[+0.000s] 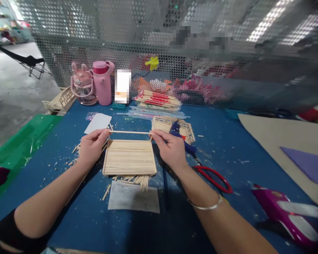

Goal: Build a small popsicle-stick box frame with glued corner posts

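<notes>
Between my two hands a thin wooden stick (130, 132) runs level across the far edge of a panel of wooden sticks (129, 157). My left hand (93, 144) pinches the stick's left end, by a short upright at the panel's far left corner. At the other end, my right hand (171, 146) pinches it near the far right corner upright. Short cut sticks (141, 182) lie at the panel's near edge, partly on a pale paper sheet (134, 197). Just beyond my right hand are a blue glue gun (176, 128) and another stick-built frame (161, 123).
Red-handled scissors (213, 179) lie right of my right wrist, with a purple tool (288, 215) nearer the right edge. At the back stand a pink bottle (103, 84), a clear pink-lidded bottle (82, 86) and bundled sticks (157, 100). A perforated metal screen (116, 46) rises behind the table.
</notes>
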Demonstrator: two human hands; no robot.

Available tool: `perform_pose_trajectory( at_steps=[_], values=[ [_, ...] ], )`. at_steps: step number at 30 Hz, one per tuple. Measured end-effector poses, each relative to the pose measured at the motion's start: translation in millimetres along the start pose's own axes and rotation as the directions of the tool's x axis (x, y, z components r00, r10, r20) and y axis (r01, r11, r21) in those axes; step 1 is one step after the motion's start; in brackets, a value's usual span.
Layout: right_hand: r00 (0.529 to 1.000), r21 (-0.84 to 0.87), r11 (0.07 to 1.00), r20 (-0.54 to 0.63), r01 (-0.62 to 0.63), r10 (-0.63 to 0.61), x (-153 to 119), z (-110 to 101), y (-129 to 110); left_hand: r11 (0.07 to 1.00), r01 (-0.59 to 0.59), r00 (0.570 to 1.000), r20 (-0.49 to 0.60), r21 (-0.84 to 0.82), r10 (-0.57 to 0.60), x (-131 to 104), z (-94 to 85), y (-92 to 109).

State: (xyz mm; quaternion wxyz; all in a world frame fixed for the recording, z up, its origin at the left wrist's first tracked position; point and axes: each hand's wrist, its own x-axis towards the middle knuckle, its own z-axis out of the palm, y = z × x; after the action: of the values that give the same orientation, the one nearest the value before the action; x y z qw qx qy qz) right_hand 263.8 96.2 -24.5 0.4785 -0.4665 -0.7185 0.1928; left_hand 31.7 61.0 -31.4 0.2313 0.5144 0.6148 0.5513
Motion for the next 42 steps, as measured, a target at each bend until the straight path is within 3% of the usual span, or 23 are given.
perform_pose_trajectory(
  at_steps=[14,20,31,38,42],
  values=[
    [0.986,0.024,0.992,0.106,0.128,-0.130,5.2,-10.5,1.8,0.997,-0.035,0.999,-0.035,0.072,0.038,-1.7,-4.1,3.4],
    [0.998,0.168,0.985,0.043,0.028,-0.036,6.1,-8.2,7.7,0.995,-0.039,0.998,-0.044,0.086,0.043,-1.5,-3.7,2.7],
    [0.982,-0.031,0.981,0.016,0.190,-0.190,3.7,-4.0,-2.4,0.996,-0.061,0.997,-0.046,0.068,0.064,0.5,-3.9,0.8],
    [0.957,-0.137,0.947,0.013,0.289,-0.290,2.1,-0.1,-2.0,0.998,-0.059,0.998,-0.024,-0.007,0.058,2.5,-2.5,0.8],
    [0.956,-0.191,0.939,-0.004,0.286,-0.292,1.9,0.4,-3.6,0.962,0.097,0.994,-0.027,-0.254,-0.108,7.0,-1.8,-2.0]
  ],
)
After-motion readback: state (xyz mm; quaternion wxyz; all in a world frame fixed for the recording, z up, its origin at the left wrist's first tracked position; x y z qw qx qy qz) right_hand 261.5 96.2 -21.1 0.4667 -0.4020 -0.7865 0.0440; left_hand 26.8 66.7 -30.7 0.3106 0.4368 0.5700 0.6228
